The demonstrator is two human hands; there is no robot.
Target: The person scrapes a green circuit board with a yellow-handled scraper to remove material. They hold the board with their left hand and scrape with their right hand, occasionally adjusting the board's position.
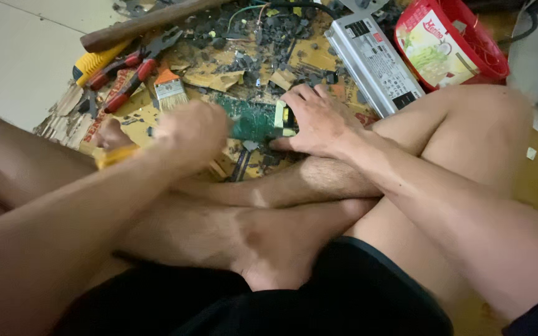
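Clamped in the grip of the left hand [191, 134] is a yellow-handled tool [114, 155], whose handle end juts out toward the left below the fist; the working end is hidden behind the blurred fingers, so its kind cannot be told. The right hand [319, 121] is pressed flat, fingers spread rather than closed round anything, on the right end of a green circuit board [250, 118], beside a yellow and black component [283, 118] mounted on it. The board is laid on torn cardboard [219, 68] on the floor, just beyond the crossed bare legs, between the two hands. The cardboard is strewn with dark broken fragments [244, 28]. To the left of the board, a small paintbrush [169, 90] with an orange ferrule is seen, and beyond it red-handled pliers [129, 74] and a yellow utility knife [94, 62] are laid close together. A long wooden handle [144, 23] is stretched across the top of the pile. To the right of the right hand, a long silver metal box [375, 59] is set at a slant. Near it, at the upper right, a red plastic basket [468, 37] is tipped on its side; a printed food packet [434, 53] is seen at its mouth, and what else is inside cannot be told.
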